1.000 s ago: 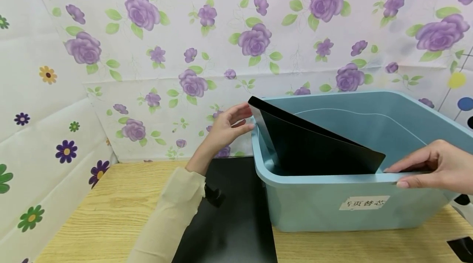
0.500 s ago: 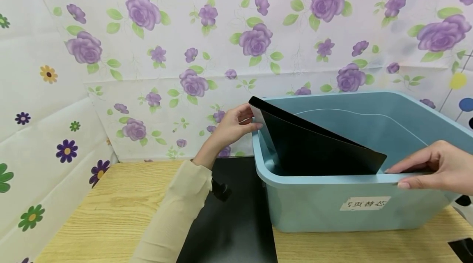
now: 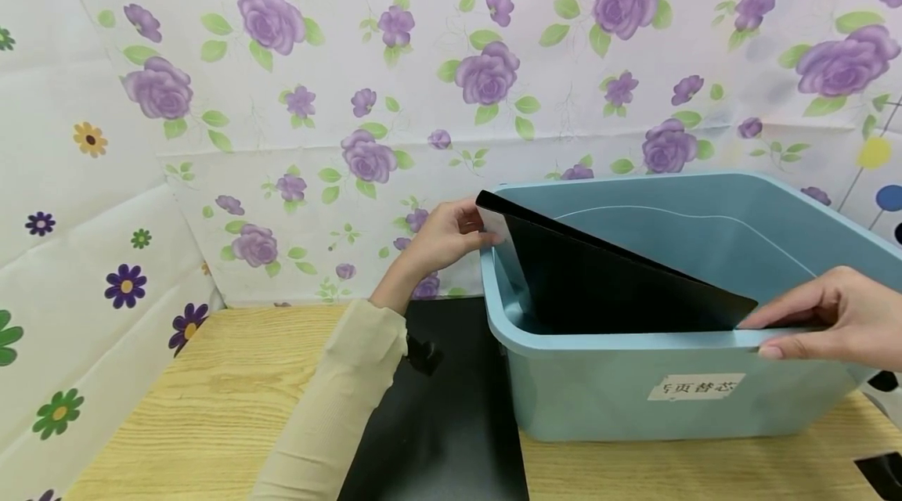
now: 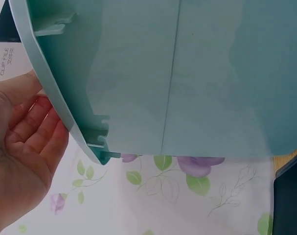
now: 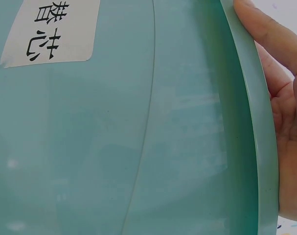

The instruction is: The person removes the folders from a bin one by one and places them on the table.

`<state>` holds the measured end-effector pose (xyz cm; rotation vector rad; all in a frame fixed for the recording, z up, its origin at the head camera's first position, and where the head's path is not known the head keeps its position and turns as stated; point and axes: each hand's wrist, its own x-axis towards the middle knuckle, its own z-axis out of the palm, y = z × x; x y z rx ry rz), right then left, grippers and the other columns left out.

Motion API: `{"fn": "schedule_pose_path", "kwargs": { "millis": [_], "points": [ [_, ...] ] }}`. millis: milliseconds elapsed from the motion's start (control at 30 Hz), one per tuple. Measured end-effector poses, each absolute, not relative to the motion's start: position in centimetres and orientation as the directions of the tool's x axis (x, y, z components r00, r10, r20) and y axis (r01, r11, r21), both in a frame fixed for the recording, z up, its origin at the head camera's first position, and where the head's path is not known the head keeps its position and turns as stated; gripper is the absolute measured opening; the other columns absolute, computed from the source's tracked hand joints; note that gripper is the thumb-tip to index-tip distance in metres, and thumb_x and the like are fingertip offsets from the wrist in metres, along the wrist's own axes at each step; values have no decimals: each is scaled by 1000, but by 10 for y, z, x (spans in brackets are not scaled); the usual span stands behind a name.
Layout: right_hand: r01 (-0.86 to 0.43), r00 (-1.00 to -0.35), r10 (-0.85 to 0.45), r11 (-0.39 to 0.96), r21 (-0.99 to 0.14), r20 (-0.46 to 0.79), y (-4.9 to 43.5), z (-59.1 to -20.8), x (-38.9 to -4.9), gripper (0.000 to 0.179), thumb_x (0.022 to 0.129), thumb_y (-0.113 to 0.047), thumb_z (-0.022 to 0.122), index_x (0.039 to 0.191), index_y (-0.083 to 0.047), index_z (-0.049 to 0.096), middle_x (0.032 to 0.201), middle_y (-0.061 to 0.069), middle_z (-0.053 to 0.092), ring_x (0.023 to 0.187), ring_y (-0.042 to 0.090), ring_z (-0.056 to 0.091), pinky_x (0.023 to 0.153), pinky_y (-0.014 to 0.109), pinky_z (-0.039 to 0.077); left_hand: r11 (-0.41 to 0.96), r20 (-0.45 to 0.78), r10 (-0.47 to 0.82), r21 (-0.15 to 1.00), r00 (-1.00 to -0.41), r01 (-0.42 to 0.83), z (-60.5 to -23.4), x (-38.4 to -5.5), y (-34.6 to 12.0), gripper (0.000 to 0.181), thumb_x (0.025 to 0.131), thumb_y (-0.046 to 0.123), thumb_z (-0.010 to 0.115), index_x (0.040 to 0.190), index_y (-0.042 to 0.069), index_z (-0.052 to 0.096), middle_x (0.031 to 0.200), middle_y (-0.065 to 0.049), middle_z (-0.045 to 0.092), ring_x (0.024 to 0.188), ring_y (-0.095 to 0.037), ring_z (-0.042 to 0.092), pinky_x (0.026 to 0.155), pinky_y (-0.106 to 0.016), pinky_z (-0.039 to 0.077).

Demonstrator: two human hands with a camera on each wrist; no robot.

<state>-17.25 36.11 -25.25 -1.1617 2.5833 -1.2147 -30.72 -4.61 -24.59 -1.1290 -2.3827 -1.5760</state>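
Note:
A black clip file (image 3: 620, 274) tilts inside the light blue plastic bin (image 3: 634, 342), its pale spine at the upper left and its lower right corner near the front rim. My left hand (image 3: 447, 239) holds the spine end over the bin's left rim, thumb on the near side. In the left wrist view, the spine label (image 4: 9, 58) reads "CLIP FILE", and the fingers of my left hand (image 4: 26, 137) curl beside the rim. My right hand (image 3: 838, 321) pinches the bin's front rim, its index fingertip close to the file's corner. In the right wrist view, the right hand (image 5: 287, 98) lies behind the rim.
A flat black board or mat (image 3: 451, 423) lies on the wooden table (image 3: 197, 407) left of the bin. A white paper label (image 3: 696, 387) is stuck on the bin's front. Floral cloth (image 3: 317, 94) covers the wall behind.
My left hand has shifted slightly right onto the clip file's spine. The file has slid a little right and down, towards my right fingertips. The right hand stays on the rim.

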Motion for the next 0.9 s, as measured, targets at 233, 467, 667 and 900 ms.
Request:
{"fn": "schedule_pose_path", "kwargs": {
  "millis": [233,467,667,900],
  "points": [
    [-607,-711,-659,399,-687,245,361,-253,-173,44,75,18,60,105,-13,69,93,-6,70,72,11,67,53,24,51,212,443,516,763,-733,611,-247,-309,-46,22,84,-1,62,106,-4,62,98,-17,65,88,-21,64,74,-26,51],
    [-604,-710,-662,397,-691,240,361,-252,-173,44,75,18,60,105,-12,69,95,-7,69,73,11,67,54,24,52,197,451,471,784,-758,588,-248,-311,-44,19,83,-3,62,102,-7,63,97,-20,66,88,-23,65,75,-28,52],
    [-593,-718,-659,411,-693,224,361,-251,-173,44,76,17,60,106,-14,69,91,-5,70,72,12,67,54,25,52,132,473,434,808,-767,574,-250,-313,-44,20,82,-5,62,102,-10,62,100,-23,64,92,-25,65,78,-30,52],
    [-579,-731,-649,427,-695,210,362,-252,-173,43,77,16,60,106,-15,69,91,-5,70,71,13,68,53,26,52,51,506,367,827,-780,560,-251,-315,-45,19,81,-7,63,99,-13,61,91,-18,67,83,-14,65,76,-29,52]
  ]
}}
